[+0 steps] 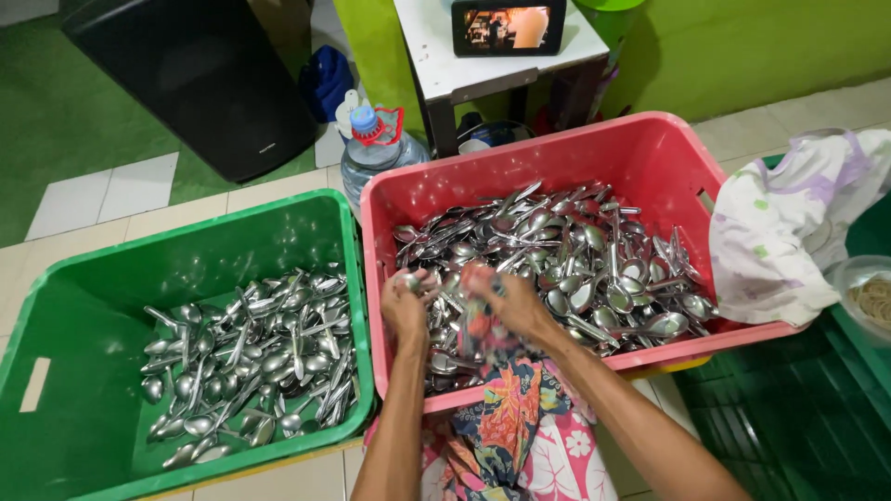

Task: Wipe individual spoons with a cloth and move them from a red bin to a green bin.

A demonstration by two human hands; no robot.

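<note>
A pink plastic crate (650, 148) holds a heap of metal spoons (566, 250). Both my hands are over its near left part. My left hand (406, 301) is closed around a spoon (411, 278) whose bowl shows above my fingers. My right hand (513, 301) grips a colourful patterned cloth (483, 334), which hangs down over the crate's front edge onto my lap. The motion is blurred. To the left, a green crate (111, 278) holds a smaller pile of spoons (251, 362).
A large water bottle (376, 148) with a blue cap stands behind the crates. A white table (445, 65) carries a small screen (509, 26). A black bin (204, 74) sits far left. At right, a pale floral cloth (789, 223) lies beside a clear bowl (868, 292).
</note>
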